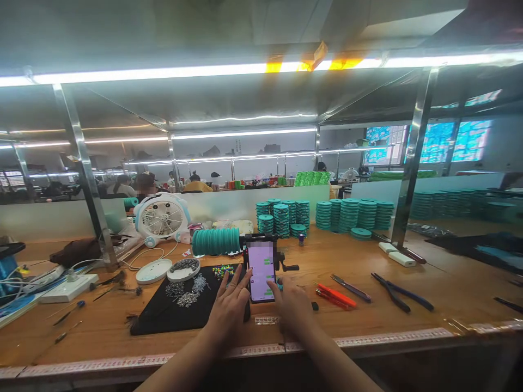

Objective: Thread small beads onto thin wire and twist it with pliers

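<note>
A phone with a chat on its lit screen stands upright in the middle of the bench, against a dark device with a crank handle. My left hand is at the phone's left edge, fingers stretched out and apart, holding nothing. On the right side, my right hand has its thumb stretched over the screen; its other fingers are partly hidden, and nothing shows in its grasp. Left of the phone, a black mat carries small piles of metal and clear pieces and colourful beads.
Teal spools lie in a row behind the mat, and more spool stacks stand farther back. A white fan is at back left. Orange-handled tools and dark pliers lie right. A measuring tape runs along the front edge.
</note>
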Motion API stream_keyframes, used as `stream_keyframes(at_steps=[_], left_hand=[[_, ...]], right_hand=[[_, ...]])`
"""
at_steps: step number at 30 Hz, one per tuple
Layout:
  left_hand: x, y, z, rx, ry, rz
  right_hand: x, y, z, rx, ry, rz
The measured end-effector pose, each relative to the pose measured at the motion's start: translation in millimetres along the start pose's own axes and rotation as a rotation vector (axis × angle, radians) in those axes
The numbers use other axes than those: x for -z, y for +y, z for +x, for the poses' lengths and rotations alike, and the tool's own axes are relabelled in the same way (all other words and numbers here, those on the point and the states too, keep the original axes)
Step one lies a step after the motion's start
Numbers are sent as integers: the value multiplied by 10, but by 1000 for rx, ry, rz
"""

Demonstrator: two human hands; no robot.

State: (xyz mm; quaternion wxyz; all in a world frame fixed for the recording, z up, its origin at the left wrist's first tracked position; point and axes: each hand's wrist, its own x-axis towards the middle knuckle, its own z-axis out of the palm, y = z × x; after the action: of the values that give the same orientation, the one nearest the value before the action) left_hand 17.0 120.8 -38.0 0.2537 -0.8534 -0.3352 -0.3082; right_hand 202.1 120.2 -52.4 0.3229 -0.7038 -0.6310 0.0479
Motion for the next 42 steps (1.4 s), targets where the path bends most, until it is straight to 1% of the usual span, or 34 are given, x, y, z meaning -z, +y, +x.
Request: stream_keyframes(at_steps=[4, 9, 13, 16, 20, 23, 29, 36, 42], left_hand=[[-40, -4, 12, -12, -51, -1], [-103, -33, 19, 22, -59, -15], [-100, -18, 5, 23, -82, -15], [-68, -5, -6, 35, -61, -14], [-26, -8, -14, 133, -18, -13], [-15, -13, -14, 170, 0, -9], [-43, -9, -15, 175, 47, 2], [-77, -26, -22, 164, 71, 6], [-62, -16, -22, 178, 28, -6]], right_hand=[[8, -4, -4, -5, -7, 2], [-4, 3, 1, -7, -6, 5], [-15, 13, 3, -2, -3, 9], [-13, 13, 0, -4, -1, 11], [1, 1, -8, -1, -4, 8], [15, -7, -12, 16, -13, 3], [16, -6, -14, 22, -17, -11], [-4, 10, -11, 25, -15, -16], [-5, 24, -1, 29, -6, -10]])
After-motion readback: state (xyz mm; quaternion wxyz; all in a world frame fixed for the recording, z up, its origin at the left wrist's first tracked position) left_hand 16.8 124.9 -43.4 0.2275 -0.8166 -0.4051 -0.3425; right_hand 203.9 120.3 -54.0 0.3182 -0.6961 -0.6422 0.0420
